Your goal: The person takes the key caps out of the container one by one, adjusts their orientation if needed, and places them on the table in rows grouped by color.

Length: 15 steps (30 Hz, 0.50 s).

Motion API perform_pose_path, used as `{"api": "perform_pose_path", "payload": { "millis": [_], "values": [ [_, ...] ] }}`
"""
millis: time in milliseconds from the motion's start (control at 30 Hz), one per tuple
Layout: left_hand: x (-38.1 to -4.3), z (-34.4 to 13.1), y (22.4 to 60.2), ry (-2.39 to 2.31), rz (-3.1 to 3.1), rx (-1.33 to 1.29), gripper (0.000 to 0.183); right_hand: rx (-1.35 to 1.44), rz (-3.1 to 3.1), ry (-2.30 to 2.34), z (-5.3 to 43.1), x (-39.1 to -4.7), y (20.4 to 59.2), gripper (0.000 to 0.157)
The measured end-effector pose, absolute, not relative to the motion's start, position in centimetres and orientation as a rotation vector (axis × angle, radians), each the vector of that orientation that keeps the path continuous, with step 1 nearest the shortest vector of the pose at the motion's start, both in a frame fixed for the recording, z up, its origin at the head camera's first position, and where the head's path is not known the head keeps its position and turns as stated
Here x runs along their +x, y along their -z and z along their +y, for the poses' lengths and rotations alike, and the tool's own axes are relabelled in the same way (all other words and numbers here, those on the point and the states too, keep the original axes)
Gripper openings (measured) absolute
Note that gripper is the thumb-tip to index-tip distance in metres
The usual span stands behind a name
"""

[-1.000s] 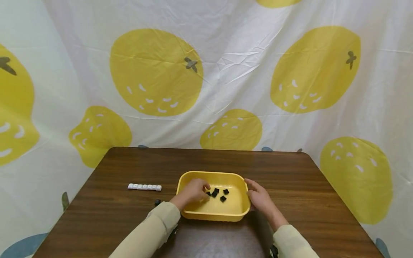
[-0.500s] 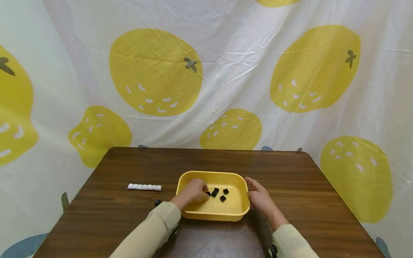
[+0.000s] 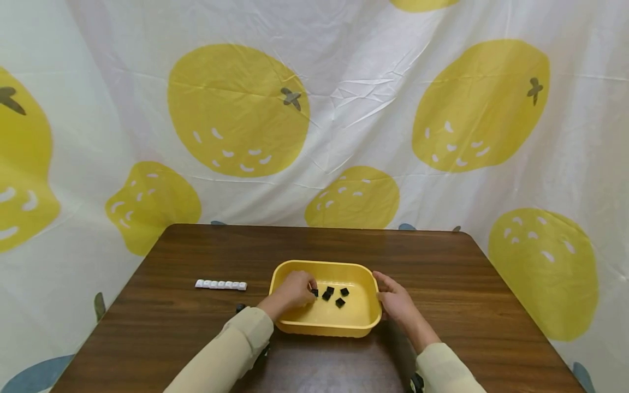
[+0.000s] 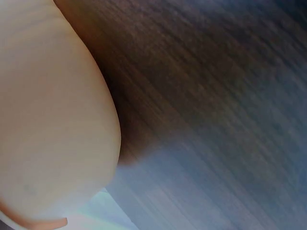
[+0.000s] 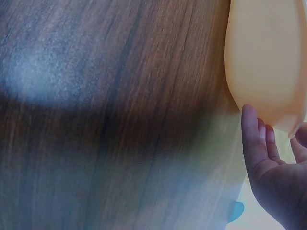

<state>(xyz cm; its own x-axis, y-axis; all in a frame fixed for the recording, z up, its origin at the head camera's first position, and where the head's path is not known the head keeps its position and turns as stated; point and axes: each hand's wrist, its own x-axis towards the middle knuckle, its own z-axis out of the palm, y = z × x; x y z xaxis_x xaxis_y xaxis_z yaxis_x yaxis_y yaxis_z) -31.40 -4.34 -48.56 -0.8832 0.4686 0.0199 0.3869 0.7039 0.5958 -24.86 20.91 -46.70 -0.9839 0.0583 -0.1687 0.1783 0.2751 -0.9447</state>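
A yellow plastic tray [image 3: 321, 331] sits on the table, its outer wall also filling the left side of the left wrist view. Inside it lie several small black keycaps [image 3: 340, 302]. My left hand [image 3: 294, 290] reaches over the tray's left rim and pinches one black keycap [image 3: 315, 293] between thumb and fingers. Outside the tray's right end, my right hand [image 3: 397, 303] rests against it, thumb near the rim. In the right wrist view its fairly straight fingers [image 5: 253, 136] lie along the outer wall. The left wrist view does not show the left hand.
On the brown wooden table [image 3: 442, 262], a row of several white keycaps [image 3: 220, 285] stands left of the tray. A small black object [image 3: 240, 308] is beside the left sleeve. A curtain [image 3: 354, 136] with yellow lemons hangs behind the table's far edge.
My left fingers have shifted slightly leftward with the black keycap, which now stands a little apart from the others. The right hand and the tray stay nearly still.
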Motion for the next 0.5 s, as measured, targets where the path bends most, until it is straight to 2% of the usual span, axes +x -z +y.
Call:
{"api": "perform_pose_path", "payload": {
  "millis": [500],
  "values": [
    [-31.43, -4.57, 47.94, -0.966, 2.780, 0.714, 0.018, 0.224, 2.450, 1.800, 21.03, -25.06, 46.95, 0.054]
  ]
}}
